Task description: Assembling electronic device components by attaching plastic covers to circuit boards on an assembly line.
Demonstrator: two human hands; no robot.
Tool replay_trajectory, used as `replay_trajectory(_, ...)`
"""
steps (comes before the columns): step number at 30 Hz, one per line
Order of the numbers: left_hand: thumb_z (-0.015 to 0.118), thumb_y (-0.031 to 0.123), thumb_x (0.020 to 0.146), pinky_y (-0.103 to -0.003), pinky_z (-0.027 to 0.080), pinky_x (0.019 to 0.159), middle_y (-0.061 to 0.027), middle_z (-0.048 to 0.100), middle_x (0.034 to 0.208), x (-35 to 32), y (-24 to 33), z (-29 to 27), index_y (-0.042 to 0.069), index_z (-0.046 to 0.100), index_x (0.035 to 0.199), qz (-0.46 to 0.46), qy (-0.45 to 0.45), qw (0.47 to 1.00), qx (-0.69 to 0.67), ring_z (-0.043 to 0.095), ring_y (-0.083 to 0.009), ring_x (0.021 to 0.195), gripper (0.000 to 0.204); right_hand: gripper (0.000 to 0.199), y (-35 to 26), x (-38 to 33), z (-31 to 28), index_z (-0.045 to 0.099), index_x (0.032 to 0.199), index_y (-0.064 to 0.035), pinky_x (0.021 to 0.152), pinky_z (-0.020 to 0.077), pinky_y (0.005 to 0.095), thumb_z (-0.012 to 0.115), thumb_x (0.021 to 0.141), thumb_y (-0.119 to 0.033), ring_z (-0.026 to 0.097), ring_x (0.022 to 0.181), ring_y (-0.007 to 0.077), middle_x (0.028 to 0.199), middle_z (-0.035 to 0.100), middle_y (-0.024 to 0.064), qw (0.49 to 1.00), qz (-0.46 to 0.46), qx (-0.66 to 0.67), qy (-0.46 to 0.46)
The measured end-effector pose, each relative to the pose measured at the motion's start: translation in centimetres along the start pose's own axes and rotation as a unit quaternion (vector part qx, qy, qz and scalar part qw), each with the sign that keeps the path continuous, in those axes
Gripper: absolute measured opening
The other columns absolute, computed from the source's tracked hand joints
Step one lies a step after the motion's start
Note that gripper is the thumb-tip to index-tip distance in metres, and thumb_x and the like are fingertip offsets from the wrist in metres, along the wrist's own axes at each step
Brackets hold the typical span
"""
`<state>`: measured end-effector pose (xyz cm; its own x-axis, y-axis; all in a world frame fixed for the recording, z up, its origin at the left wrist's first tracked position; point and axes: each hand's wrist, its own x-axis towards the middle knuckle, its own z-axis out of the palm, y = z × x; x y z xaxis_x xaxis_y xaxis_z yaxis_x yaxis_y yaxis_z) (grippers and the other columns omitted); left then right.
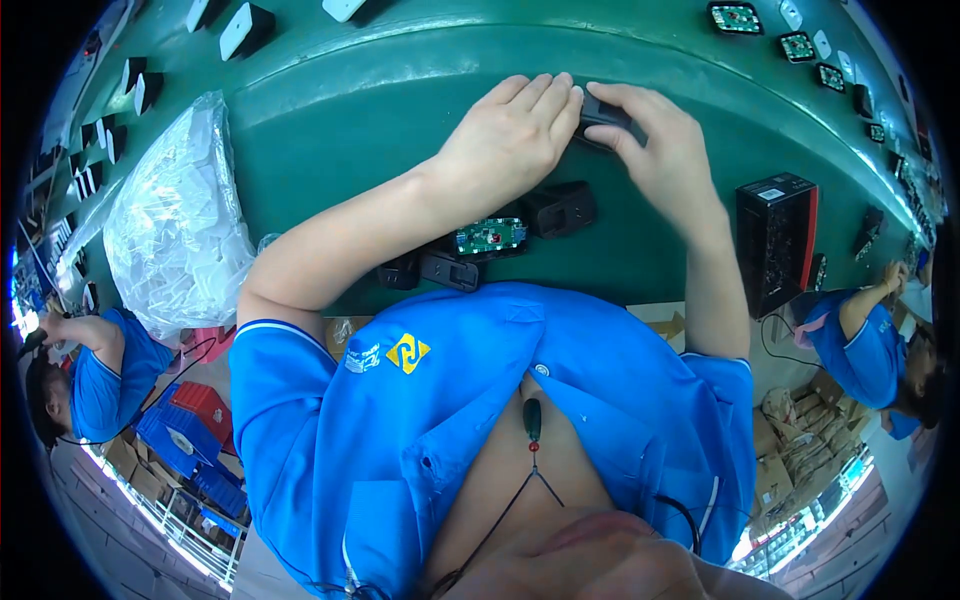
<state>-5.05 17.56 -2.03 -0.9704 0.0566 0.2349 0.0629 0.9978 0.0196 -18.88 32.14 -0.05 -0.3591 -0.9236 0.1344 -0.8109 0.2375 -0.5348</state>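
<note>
My right hand point(660, 140) grips a small black plastic housing point(604, 118) at the far middle of the green table, thumb on the near side and fingers on the far side. Beside it, my left hand point(515, 130) lies palm down, fingers stretched out and together, their tips against the housing's left end. What lies under the left palm is hidden. Closer to my body, below the left wrist, sit another black housing point(562, 209), a housing with a green circuit board point(492, 237) in it, and a smaller black part point(449, 270).
A clear plastic bag of white translucent parts point(175, 220) rests at the left. To the right stands an open black box with a red side point(778, 235). Units with circuit boards point(736, 18) and white-faced units point(246, 32) line the far side. Co-workers sit at both sides.
</note>
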Motion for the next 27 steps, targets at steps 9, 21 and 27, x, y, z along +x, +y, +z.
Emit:
replay_trajectory(9,0.064,0.016,0.085,-0.027,0.052,0.063,-0.009,0.063,0.088,4.2,-3.4,-0.8,0.0,0.053,0.111,-0.179,-0.077,0.907,-0.374,0.063,-0.0159,0.07,0.033,0.03,1.5,2.0,0.8,0.059,0.117,-0.006,0.083,0.0465,0.0257,0.059,0.092,-0.022,0.058,0.092,0.0162,0.11,0.061,0.0069,0.949,0.092,0.294,0.068)
replay_trajectory(21,0.061,0.019,0.09,-0.025,0.048,0.047,-0.011,0.061,0.069,5.6,-1.8,0.0,-0.002,0.053,0.097,-0.265,0.022,0.774,-0.575,0.061,-0.0154,0.052,0.023,0.033,1.4,2.9,0.2,0.058,0.115,-0.0063,0.071,0.0483,0.0259,0.057,0.093,-0.031,0.057,0.081,0.0137,0.101,0.062,0.0083,0.927,0.134,0.326,0.132)
replay_trajectory(27,0.059,0.023,0.09,-0.026,0.047,0.045,-0.0102,0.062,0.069,9.6,-3.5,2.1,-0.004,0.051,0.096,-0.292,0.001,0.746,-0.598,0.06,-0.017,0.051,0.028,0.028,3.9,0.3,-5.8,0.061,0.108,-0.0043,0.07,0.05,0.025,0.062,0.09,-0.025,0.061,0.085,0.0134,0.103,0.065,0.0114,0.909,0.128,0.159,0.363)
